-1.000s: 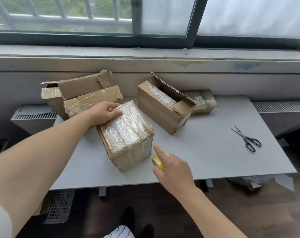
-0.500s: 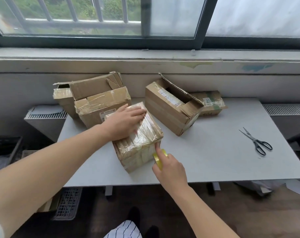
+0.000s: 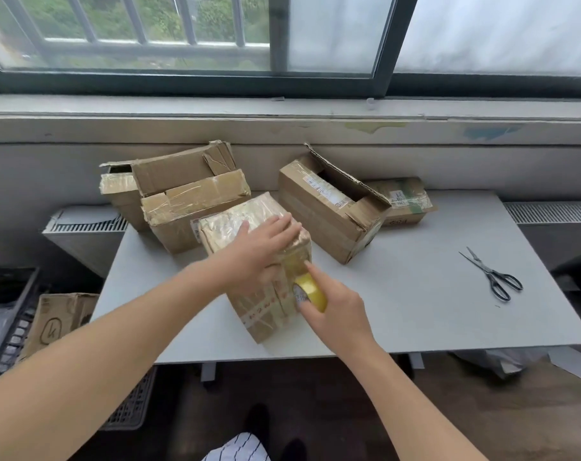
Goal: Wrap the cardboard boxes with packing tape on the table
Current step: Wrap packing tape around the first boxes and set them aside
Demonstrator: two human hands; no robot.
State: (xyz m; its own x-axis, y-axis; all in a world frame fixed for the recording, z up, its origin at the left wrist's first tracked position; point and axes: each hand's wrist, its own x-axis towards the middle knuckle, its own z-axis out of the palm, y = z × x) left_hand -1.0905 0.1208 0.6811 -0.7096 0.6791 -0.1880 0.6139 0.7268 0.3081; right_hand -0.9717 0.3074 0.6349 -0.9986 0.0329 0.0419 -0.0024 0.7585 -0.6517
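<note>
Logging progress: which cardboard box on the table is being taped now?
The tape-covered brown cardboard box at the front of the grey table: the left hand presses its top, the right hand holds the yellow tape roll against it.

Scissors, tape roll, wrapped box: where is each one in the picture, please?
Scissors (image 3: 486, 270): head view, at the pivot.
Tape roll (image 3: 310, 290): head view, on its yellow outer band.
Wrapped box (image 3: 262, 312): head view, on its near side face.

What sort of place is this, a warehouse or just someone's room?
Most likely a makeshift packing corner in an ordinary room, not a warehouse: one grey table under a window, a few worn cardboard boxes and scissors on it, and a tape roll in use.
</note>
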